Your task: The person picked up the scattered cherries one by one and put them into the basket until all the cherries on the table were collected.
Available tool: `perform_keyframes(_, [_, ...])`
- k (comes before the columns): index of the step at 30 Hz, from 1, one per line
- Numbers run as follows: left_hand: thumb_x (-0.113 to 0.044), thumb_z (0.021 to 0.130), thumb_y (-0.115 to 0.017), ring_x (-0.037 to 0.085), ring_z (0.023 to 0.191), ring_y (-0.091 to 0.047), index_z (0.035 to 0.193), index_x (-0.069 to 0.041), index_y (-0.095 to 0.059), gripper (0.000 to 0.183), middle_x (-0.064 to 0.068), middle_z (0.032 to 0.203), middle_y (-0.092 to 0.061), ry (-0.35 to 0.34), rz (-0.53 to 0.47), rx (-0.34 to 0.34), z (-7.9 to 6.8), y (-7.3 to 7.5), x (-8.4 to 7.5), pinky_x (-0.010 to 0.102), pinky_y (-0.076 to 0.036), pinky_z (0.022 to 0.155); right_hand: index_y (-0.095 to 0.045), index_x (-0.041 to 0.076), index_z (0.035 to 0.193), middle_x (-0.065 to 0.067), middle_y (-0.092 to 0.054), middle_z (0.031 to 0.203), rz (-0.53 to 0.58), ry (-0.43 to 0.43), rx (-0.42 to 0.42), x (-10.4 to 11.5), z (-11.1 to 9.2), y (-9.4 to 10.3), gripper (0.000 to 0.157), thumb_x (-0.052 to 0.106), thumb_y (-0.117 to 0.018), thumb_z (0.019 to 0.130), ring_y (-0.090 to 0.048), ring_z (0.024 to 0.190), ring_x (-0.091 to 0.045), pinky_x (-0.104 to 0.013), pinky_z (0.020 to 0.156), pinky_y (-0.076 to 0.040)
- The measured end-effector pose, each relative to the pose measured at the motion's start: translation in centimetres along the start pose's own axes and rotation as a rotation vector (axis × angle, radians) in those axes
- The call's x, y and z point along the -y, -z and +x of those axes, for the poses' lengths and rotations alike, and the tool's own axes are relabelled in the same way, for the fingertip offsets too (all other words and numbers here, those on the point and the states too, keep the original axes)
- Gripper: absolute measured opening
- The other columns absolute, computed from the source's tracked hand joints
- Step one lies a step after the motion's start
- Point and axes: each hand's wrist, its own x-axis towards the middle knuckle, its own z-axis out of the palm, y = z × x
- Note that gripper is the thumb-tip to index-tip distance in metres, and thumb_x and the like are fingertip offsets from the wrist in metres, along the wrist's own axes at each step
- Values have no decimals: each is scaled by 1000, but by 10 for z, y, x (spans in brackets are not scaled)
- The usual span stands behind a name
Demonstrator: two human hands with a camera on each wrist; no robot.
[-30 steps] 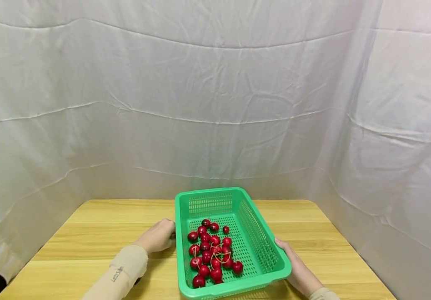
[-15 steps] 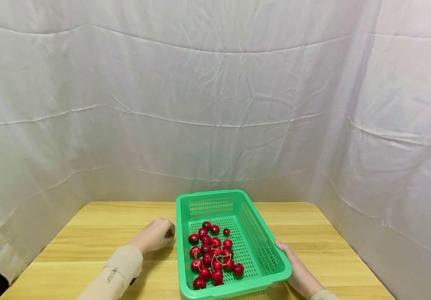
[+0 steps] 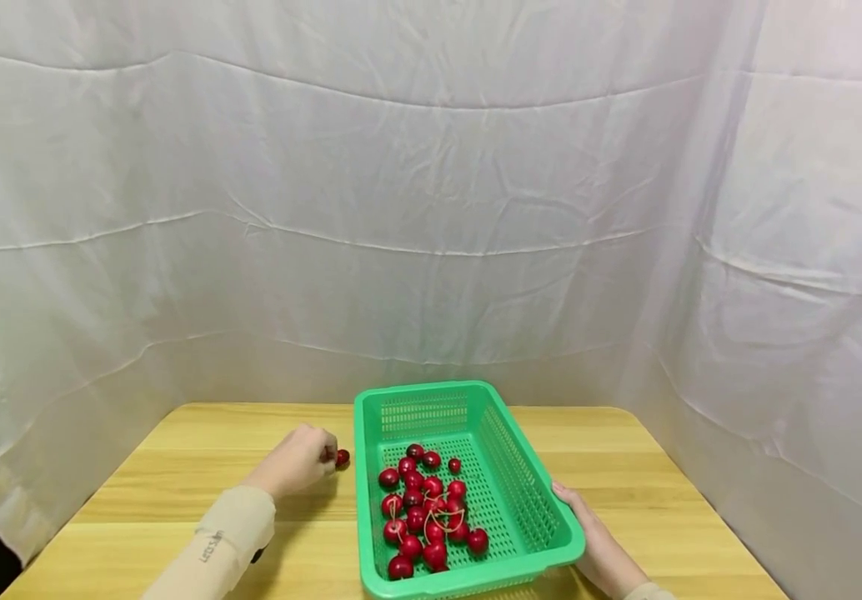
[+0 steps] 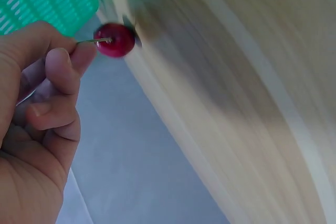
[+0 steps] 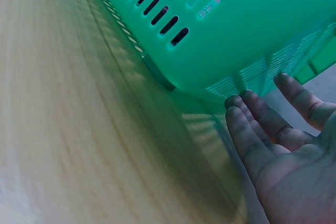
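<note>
My left hand [image 3: 298, 457] is left of the green basket, low over the table. Between its thumb and forefinger it pinches the thin stem of a dark red cherry [image 4: 116, 40], which hangs close over the wood in the left wrist view. The green plastic basket [image 3: 476, 572] has slotted walls and holds several red cherries [image 3: 414, 518], some with stems, mostly in its left half. At the basket's right side is my right hand [image 3: 590, 537]. Its fingers [image 5: 257, 140] are extended, with the tips right at the slotted wall in the right wrist view.
A light wooden table [image 3: 198, 483] lies under everything. White cloth [image 3: 416, 208] hangs behind it and at both sides. The basket's far end comes near the table's back edge.
My left hand has drawn back to the left from the basket's wall, and the cherry at its fingertips has come into sight. The right hand and basket stay in place.
</note>
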Motion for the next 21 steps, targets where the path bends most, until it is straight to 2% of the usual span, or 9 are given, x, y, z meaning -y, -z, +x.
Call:
perform_keyframes(5, [1, 88, -78, 8, 68, -54, 74, -15, -69, 23, -7, 70, -65, 35, -18, -22, -3, 9, 1, 24, -48, 62, -12, 4, 172, -7, -40, 170, 16, 29, 39, -1, 0, 2, 73, 52, -19, 117, -55, 133, -1, -20, 107, -47])
perform_keyframes(7, [2, 87, -78, 7, 69, -56, 74, -15, -69, 22, -7, 72, -67, 27, -9, -44, -5, 13, 3, 24, -50, 63, -13, 3, 171, -3, -43, 167, 22, 39, 47, -2, 1, 2, 72, 51, -19, 117, -56, 133, -2, -20, 108, -47])
perform_keyframes(10, [3, 85, -77, 7, 70, -57, 75, -15, -70, 21, -6, 73, -69, 16, 11, -82, -6, 18, 7, 25, -51, 65, -13, 2, 171, -14, -37, 171, 13, 37, 39, -2, 2, 2, 73, 51, -19, 117, -56, 132, -2, -20, 107, -48])
perform_keyframes(13, [3, 85, -76, 7, 71, -58, 75, -15, -70, 21, -5, 74, -70, 24, 7, -100, -7, 25, 11, 26, -50, 65, -13, 2, 171, -25, -24, 174, 0, 18, 24, -1, 3, 1, 75, 53, -19, 116, -55, 132, -1, -18, 106, -48])
perform_keyframes(16, [2, 86, -75, 8, 70, -58, 76, -14, -71, 19, -4, 75, -71, 48, -5, -98, -9, 33, 14, 27, -50, 65, -13, 3, 171, -26, -22, 175, -2, 7, 21, 0, 3, 0, 75, 54, -19, 116, -54, 132, -2, -19, 106, -48])
perform_keyframes(21, [1, 88, -75, 7, 65, -59, 80, -12, -74, 16, -2, 76, -72, 59, -16, -118, -9, 50, 14, 26, -50, 62, -15, 5, 171, -19, -30, 173, 4, 6, 25, 1, 1, -1, 75, 55, -20, 116, -55, 133, -5, -21, 106, -48])
